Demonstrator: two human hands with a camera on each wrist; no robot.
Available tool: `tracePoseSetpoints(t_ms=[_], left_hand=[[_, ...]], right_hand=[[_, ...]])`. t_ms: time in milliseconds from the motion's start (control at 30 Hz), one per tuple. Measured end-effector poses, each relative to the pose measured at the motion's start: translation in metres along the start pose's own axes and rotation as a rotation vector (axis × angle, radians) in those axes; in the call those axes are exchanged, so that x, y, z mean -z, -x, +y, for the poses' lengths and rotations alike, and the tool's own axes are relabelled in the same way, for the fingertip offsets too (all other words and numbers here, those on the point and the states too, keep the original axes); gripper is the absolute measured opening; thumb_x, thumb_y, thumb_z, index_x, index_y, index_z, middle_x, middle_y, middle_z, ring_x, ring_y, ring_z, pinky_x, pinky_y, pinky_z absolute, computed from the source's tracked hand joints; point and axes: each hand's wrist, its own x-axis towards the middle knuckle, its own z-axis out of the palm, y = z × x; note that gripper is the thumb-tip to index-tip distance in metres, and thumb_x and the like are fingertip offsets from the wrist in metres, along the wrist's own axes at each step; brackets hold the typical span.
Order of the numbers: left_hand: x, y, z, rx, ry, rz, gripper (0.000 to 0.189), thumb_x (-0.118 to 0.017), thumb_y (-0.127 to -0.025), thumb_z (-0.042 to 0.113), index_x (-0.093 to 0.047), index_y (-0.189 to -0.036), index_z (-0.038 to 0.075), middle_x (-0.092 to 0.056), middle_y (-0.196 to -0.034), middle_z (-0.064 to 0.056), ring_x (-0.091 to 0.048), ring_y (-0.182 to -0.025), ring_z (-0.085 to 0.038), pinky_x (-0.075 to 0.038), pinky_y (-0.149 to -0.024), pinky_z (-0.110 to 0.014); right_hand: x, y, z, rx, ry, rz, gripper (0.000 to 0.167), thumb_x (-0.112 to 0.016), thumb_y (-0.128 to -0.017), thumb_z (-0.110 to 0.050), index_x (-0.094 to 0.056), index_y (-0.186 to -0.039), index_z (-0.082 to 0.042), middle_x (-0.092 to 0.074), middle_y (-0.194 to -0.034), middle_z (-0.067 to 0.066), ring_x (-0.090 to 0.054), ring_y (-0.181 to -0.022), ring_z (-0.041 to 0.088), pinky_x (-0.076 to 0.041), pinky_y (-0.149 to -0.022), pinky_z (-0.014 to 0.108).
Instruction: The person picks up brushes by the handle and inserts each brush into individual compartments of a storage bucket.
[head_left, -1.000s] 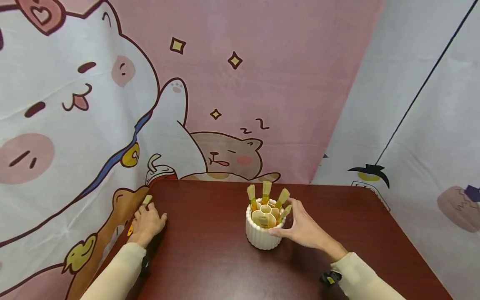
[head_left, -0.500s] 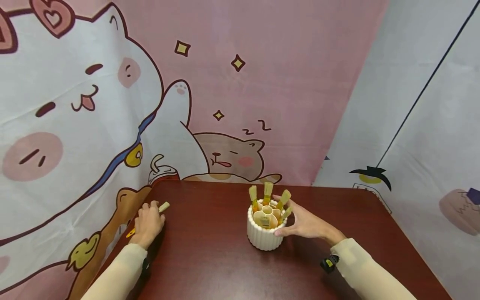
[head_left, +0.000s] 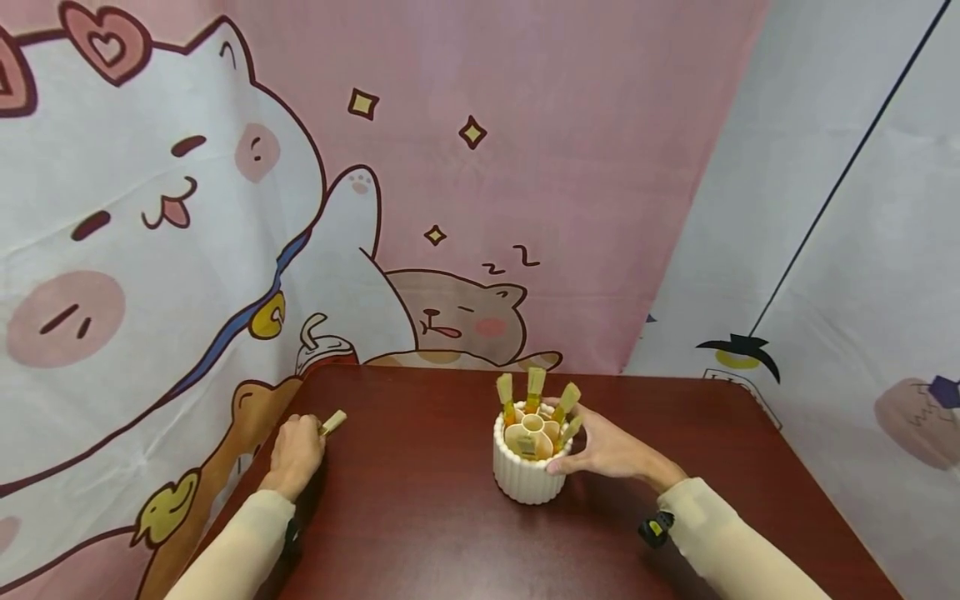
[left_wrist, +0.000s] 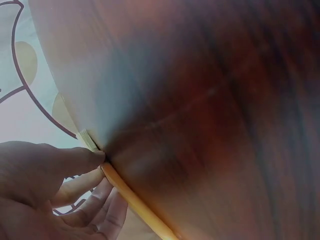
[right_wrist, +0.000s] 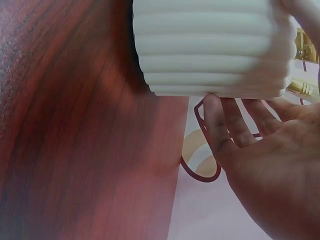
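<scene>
At the left side of the table, my left hand (head_left: 295, 454) pinches a flat paintbrush (head_left: 333, 422) between thumb and fingertips. Its pale bristles point to the right and away in the head view. The left wrist view shows its yellow-orange handle (left_wrist: 135, 202) running out below the fingers. My right hand (head_left: 611, 442) grips the right side of a white ribbed brush holder (head_left: 525, 479), thumb in front and fingers reaching behind. The holder stands upright and has a divided insert (head_left: 532, 423). Several similar brushes (head_left: 535, 385) stand in it, bristles up.
A dark red-brown wooden table (head_left: 420, 533) carries the holder near its middle. Printed cloth (head_left: 585, 183) with cartoon animals hangs behind and along both sides, close to the table's edges. Both forearms wear cream sleeves (head_left: 232, 542) with dark wrist devices (head_left: 656, 529).
My left hand has closed on the brush, and its bristle end has swung to the right, clear of the fingers. My right hand stays on the holder, its fingers now further behind it.
</scene>
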Motion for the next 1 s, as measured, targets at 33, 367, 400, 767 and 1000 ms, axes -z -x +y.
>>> tracePoseSetpoints(t_ms=[33,367,400,767,1000], left_hand=[[-0.001,0.000,0.000,-0.005,0.000,0.004,0.014,-0.076,-0.098,-0.004,-0.081,-0.109,-0.009,-0.071,-0.100,-0.032,-0.073,-0.089,-0.049,-0.062,-0.076,-0.064],[-0.002,0.001,0.000,0.005,0.001,0.009,0.015,-0.075,-0.097,-0.002,-0.081,-0.110,-0.007,-0.072,-0.103,-0.031,-0.074,-0.089,-0.047,-0.061,-0.076,-0.063],[-0.002,0.001,0.000,0.005,0.000,0.011,0.016,-0.075,-0.098,-0.002,-0.081,-0.111,-0.007,-0.072,-0.103,-0.031,-0.074,-0.090,-0.047,-0.061,-0.076,-0.063],[0.001,0.002,0.025,-0.016,0.046,0.063,0.028,-0.077,-0.101,0.005,-0.080,-0.127,-0.007,-0.075,-0.114,-0.031,-0.077,-0.097,-0.051,-0.063,-0.084,-0.069],[0.003,0.003,0.050,-0.032,0.107,0.093,0.029,-0.081,-0.104,0.010,-0.081,-0.130,-0.003,-0.076,-0.120,-0.028,-0.078,-0.101,-0.050,-0.064,-0.085,-0.068]], right_hand=[[-0.001,0.001,0.000,-0.004,0.000,0.008,0.111,-0.102,-0.091,-0.039,-0.039,-0.179,-0.015,-0.062,-0.172,0.009,-0.061,-0.157,0.031,-0.050,-0.127,0.041],[-0.007,0.003,-0.002,0.005,0.047,0.079,0.111,-0.105,-0.089,-0.038,-0.042,-0.175,-0.005,-0.061,-0.171,0.017,-0.063,-0.155,0.037,-0.050,-0.126,0.062],[-0.008,0.003,-0.002,0.008,0.055,0.086,0.112,-0.105,-0.089,-0.038,-0.042,-0.175,-0.004,-0.061,-0.171,0.018,-0.064,-0.154,0.037,-0.051,-0.126,0.062],[-0.017,0.007,-0.009,-0.001,0.088,0.163,0.112,-0.108,-0.084,-0.043,-0.047,-0.169,-0.002,-0.065,-0.165,0.018,-0.068,-0.148,0.035,-0.054,-0.122,0.058],[-0.022,0.009,-0.015,-0.021,0.080,0.200,0.109,-0.109,-0.082,-0.046,-0.051,-0.165,-0.008,-0.070,-0.159,0.013,-0.073,-0.138,0.027,-0.059,-0.115,0.042]])
